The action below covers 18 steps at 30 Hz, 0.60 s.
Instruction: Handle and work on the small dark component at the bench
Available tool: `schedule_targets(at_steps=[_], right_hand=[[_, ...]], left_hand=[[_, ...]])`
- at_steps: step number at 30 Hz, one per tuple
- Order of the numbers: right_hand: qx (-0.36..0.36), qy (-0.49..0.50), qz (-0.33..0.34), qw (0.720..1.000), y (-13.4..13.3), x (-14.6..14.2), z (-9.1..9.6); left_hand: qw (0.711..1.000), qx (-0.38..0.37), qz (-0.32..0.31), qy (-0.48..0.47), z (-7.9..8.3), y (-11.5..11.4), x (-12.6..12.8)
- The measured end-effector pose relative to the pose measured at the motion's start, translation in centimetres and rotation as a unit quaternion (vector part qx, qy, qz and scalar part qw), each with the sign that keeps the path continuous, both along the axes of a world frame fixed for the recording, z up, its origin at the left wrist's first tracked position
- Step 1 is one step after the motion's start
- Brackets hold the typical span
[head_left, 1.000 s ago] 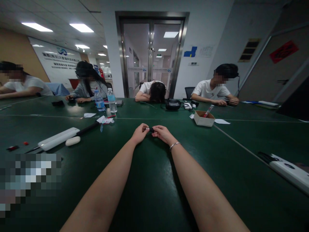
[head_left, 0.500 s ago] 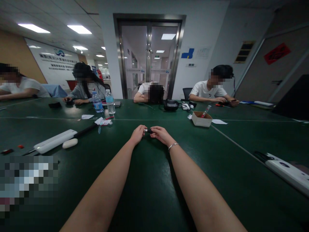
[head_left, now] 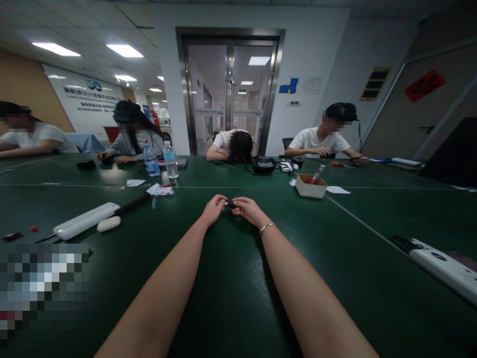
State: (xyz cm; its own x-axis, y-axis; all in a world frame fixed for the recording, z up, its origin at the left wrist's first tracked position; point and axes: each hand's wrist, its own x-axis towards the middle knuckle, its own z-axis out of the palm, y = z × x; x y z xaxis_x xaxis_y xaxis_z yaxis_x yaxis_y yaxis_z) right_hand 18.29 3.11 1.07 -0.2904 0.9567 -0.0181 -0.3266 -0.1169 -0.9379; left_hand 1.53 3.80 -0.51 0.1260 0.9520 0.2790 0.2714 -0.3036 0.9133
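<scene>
Over the green table point(head_left: 231, 258), a small dark stick-like object point(head_left: 230, 204) with a short silvery end spans the gap between my hands. My left hand point(head_left: 214, 210) pinches its silvery end, fingers closed. From the other side, my right hand point(head_left: 249, 209) grips the dark end between thumb and fingers; a silver bangle point(head_left: 267, 228) circles that wrist. The object is too small and too covered by fingertips for me to tell its kind.
A small box point(head_left: 311, 188) with a tool inside stands ahead to the right. Two water bottles point(head_left: 171, 161), paper scraps point(head_left: 159, 190) and a white device point(head_left: 87, 220) lie left. A white power strip point(head_left: 443, 268) sits far right. Several people sit opposite.
Less of the silvery part shows between my hands, which hold nearly the same place. The view has tipped slightly upward. The person at right has shifted their hands.
</scene>
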Motion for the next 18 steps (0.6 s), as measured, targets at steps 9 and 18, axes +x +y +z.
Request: schedule_targets(at_steps=[9, 18], right_hand=[[0.005, 0.002, -0.003, 1.0, 0.27, 0.04, -0.39], [0.009, -0.003, 0.003, 1.0, 0.19, 0.06, -0.31]], left_hand=[[1.0, 0.011, 0.017, -0.007, -0.35, 0.2, 0.16], [1.0, 0.0, -0.007, -0.005, -0.25, 0.02, 0.17]])
